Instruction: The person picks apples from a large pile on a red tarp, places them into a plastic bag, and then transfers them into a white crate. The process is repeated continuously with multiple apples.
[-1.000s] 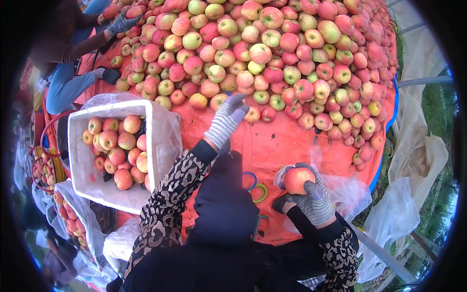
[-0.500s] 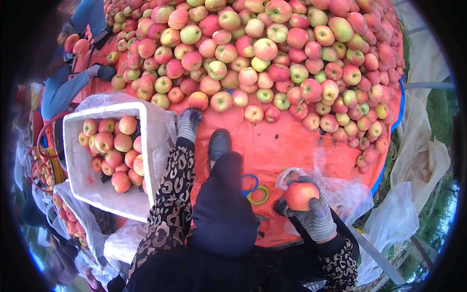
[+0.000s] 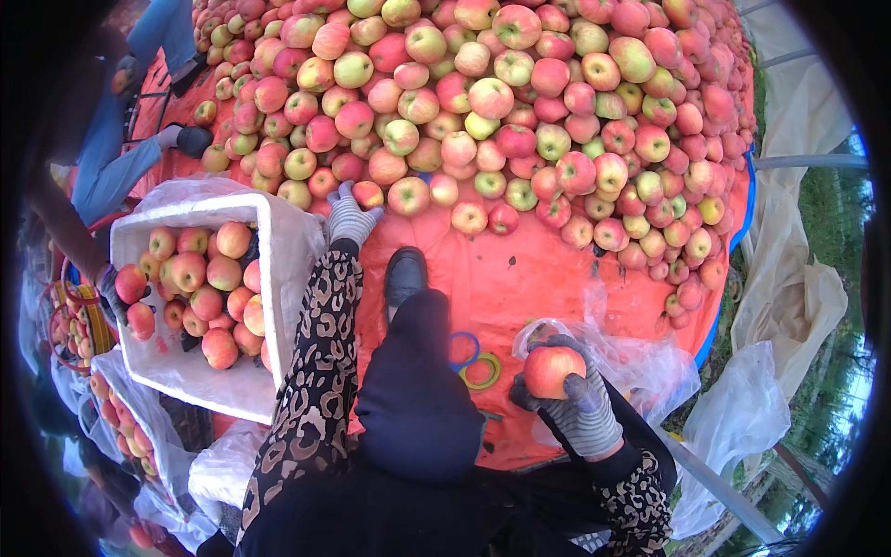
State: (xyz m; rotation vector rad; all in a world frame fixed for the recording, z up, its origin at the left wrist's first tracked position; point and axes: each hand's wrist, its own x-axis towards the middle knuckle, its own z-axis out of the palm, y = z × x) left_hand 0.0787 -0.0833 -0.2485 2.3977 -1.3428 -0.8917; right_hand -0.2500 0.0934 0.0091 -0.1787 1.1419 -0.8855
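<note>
Apple in curled right hand, left hand at pile edge, hold unclear, bare tarp alongside

A red-orange tarp bore a heap of apples spreading beyond the left fingers, with a dark shoe to their lower right — and, left of the right fingers, blue and yellow-green tape rolls; clear plastic film lay to their right.

outdoor fruit-handling spot: big apple heap on red tarp, white crate, grass alongside.
</note>
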